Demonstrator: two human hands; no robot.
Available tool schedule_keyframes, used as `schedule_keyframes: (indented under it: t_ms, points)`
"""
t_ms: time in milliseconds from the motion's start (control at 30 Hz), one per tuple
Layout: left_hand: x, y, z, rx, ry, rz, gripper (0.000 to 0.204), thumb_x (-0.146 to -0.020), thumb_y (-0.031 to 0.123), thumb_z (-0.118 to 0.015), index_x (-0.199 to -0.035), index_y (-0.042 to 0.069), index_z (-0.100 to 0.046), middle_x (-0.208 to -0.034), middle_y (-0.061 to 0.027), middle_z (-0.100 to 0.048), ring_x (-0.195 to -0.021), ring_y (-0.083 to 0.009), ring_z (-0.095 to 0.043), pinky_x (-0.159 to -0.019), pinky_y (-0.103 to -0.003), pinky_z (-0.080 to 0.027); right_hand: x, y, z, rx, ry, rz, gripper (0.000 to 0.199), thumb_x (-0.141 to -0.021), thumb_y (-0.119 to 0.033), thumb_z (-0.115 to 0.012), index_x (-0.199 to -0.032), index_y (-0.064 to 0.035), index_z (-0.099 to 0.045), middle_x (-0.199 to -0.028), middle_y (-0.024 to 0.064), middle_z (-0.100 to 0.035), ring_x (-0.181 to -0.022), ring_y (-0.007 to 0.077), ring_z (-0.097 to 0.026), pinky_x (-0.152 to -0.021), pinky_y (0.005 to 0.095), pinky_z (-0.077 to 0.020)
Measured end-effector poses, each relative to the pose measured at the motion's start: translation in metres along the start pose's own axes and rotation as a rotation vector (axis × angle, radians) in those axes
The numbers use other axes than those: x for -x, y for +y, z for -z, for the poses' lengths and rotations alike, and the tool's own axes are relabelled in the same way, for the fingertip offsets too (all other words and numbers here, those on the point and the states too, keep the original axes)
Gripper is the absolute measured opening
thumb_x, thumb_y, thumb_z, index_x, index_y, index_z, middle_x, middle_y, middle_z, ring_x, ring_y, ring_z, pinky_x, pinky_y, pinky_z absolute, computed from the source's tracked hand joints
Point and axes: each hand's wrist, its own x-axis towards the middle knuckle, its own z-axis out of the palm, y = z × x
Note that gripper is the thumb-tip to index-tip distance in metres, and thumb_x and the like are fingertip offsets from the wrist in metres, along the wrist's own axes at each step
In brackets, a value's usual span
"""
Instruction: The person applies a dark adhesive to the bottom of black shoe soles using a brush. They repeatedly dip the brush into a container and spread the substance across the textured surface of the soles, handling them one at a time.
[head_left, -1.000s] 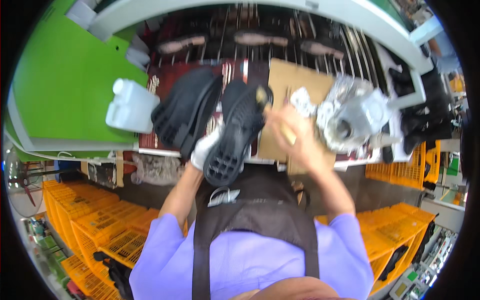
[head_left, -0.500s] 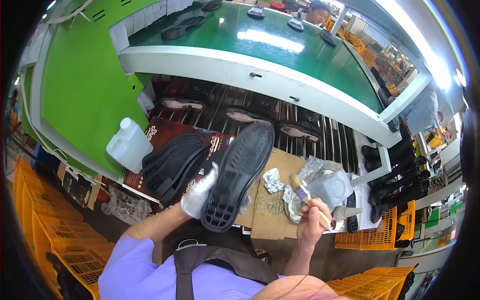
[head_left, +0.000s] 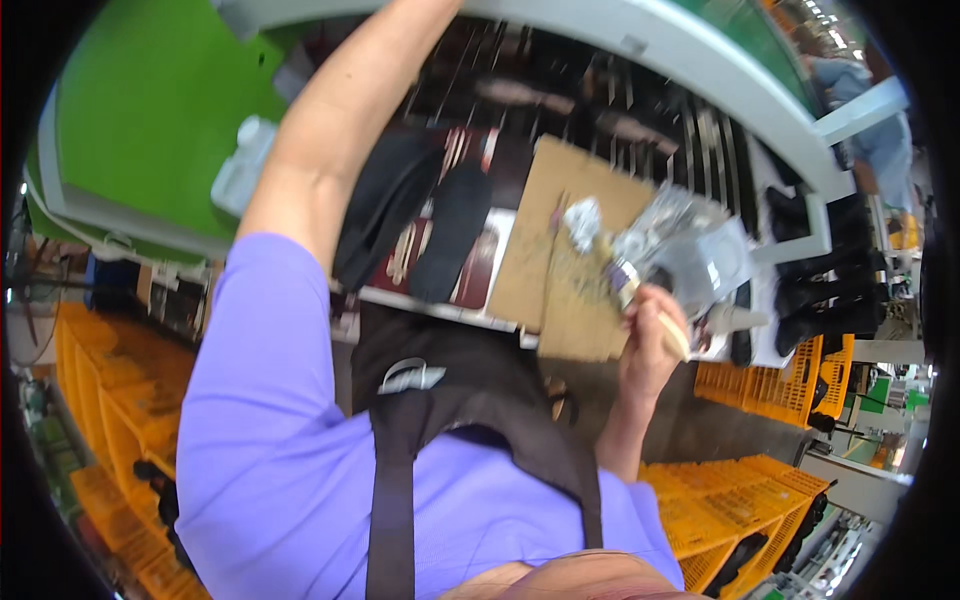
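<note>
In my right hand [head_left: 653, 340] is a paintbrush [head_left: 622, 276] with a pale wooden handle, its bristles pointing up and left over the stained cardboard [head_left: 590, 270]. My left arm [head_left: 335, 130] stretches far forward past the top edge of the picture, so the left hand and anything in it are hidden. Below that arm lie black shoe soles [head_left: 385, 190], stacked, with one more black sole [head_left: 452, 235] beside them on a dark red box. Crumpled foil-like wrap [head_left: 581, 222] rests on the cardboard near the bristles.
A cloudy plastic container [head_left: 705, 262] and a nozzle bottle [head_left: 735, 319] stand by my right hand. Behind runs a roller rack [head_left: 630, 90] under a pale frame beam [head_left: 700, 60]. At left are a green machine panel [head_left: 150, 120] and a white jug [head_left: 240, 165]. Orange crates [head_left: 740, 500] flank me.
My left arm has swung up and forward, taking its hand and the held shoe sole out of view. The head view has tilted down. My right hand keeps hold of the paintbrush.
</note>
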Motion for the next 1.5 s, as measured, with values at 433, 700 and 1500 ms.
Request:
schedule_keyframes:
  t_ms: [433,700,1500]
  points:
    - [0.379,0.082,0.019,-1.627,-0.263,0.067,0.056,-0.072,0.033,-0.072,-0.112,-0.002,-0.054,-0.096,-0.0183,-0.062,-0.086,-0.029,-0.061,-0.076,-0.036,-0.049,0.003,0.02,0.023,0.1,0.078,-0.128,0.023,-0.085,-0.011,-0.06,-0.101,0.0062,-0.059,-0.073,0.0079,-0.06,-0.064,0.0108,-0.054,-0.058,0.0218,-0.0441]
    - [0.449,0.036,0.02,-1.808,-0.471,0.549,0.087,-0.068,0.05,-0.067,-0.131,-0.001,-0.036,-0.123,-0.03,-0.044,-0.114,-0.0437,-0.043,-0.092,-0.048,-0.039,-0.002,0.009,0.024,0.321,0.111,-0.066,0.016,-0.085,-0.008,-0.06,-0.096,0.0027,-0.064,-0.071,0.004,-0.06,-0.061,0.0077,-0.052,-0.058,0.0197,-0.0417]
    - [0.422,0.035,-0.027,0.779,0.063,1.021,0.068,-0.092,0.05,-0.027,-0.133,-0.005,-0.03,-0.117,-0.0313,-0.047,-0.092,-0.0398,-0.058,-0.079,-0.047,-0.05,-0.031,0.021,0.082,0.461,0.355,-0.084,0.021,-0.081,-0.022,-0.068,-0.08,-0.0013,-0.066,-0.061,0.002,-0.061,-0.051,0.0049,-0.054,-0.046,0.017,-0.0413]
